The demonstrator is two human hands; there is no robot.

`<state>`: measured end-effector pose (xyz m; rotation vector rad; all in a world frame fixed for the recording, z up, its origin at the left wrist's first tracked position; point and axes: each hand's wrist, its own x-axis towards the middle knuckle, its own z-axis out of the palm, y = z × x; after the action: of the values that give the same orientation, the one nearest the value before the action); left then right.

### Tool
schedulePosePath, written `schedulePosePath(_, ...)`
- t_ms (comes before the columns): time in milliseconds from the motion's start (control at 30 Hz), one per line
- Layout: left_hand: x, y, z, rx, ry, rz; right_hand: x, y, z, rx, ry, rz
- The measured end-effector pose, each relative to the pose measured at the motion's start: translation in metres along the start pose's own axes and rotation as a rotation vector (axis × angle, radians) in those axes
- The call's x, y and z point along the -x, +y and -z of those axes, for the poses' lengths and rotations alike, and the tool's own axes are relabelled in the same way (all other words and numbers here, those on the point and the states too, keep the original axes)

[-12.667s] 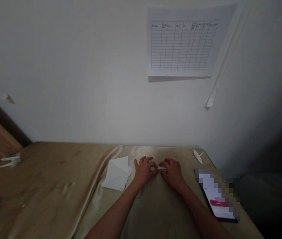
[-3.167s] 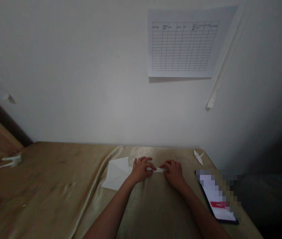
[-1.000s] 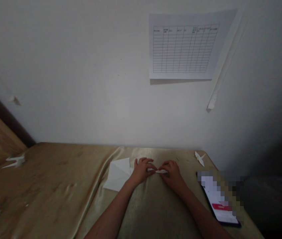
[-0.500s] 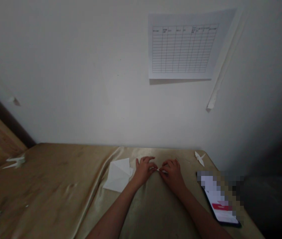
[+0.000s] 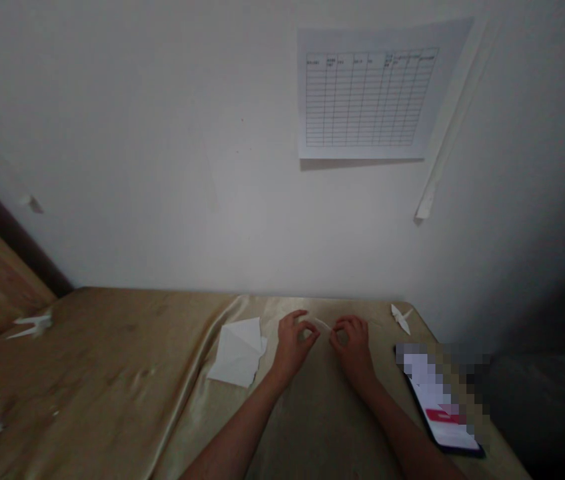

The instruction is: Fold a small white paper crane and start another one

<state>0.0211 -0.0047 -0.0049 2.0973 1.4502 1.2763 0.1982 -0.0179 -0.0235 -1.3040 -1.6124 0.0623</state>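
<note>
White paper strip (image 5: 322,323), one, thin, curved: lower centre of frame, between the hands. Right hand (image 5: 353,345): thumb and forefinger pinched together at the strip's right end. Left hand (image 5: 291,339): thumb and forefinger curled, tips close; whether they grip the strip, cannot tell. Bench (image 5: 112,387), gold cloth cover. White paper (image 5: 236,353), creased: left of the left hand. Folded paper figure (image 5: 401,319), one: lower right, above phone (image 5: 432,403). Gridded sheet (image 5: 370,100): upper right, on wall (image 5: 152,160).
</note>
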Motion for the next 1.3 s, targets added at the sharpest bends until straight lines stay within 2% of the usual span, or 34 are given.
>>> schedulePosePath(233, 0.0012, 0.0021, -0.0063, 0.062, -0.037, 0.055, 0.0039, -0.0051, -0.0015, -0.214, -0.091, -0.105)
schedulePosePath(533, 0.0007, 0.0014, -0.0054, 0.059, -0.026, 0.049, 0.0073, -0.006, -0.0058, -0.294, -0.108, -0.256)
schedulePosePath(1000, 0.0025, 0.0018, -0.009, -0.014, 0.011, 0.0, 0.0025, 0.0011, -0.0048, -0.318, -0.135, -0.21)
schedulePosePath(1300, 0.0016, 0.0051, -0.008, -0.021, -0.035, -0.017, 0.0016, 0.0009, -0.0033, -0.295, -0.114, -0.197)
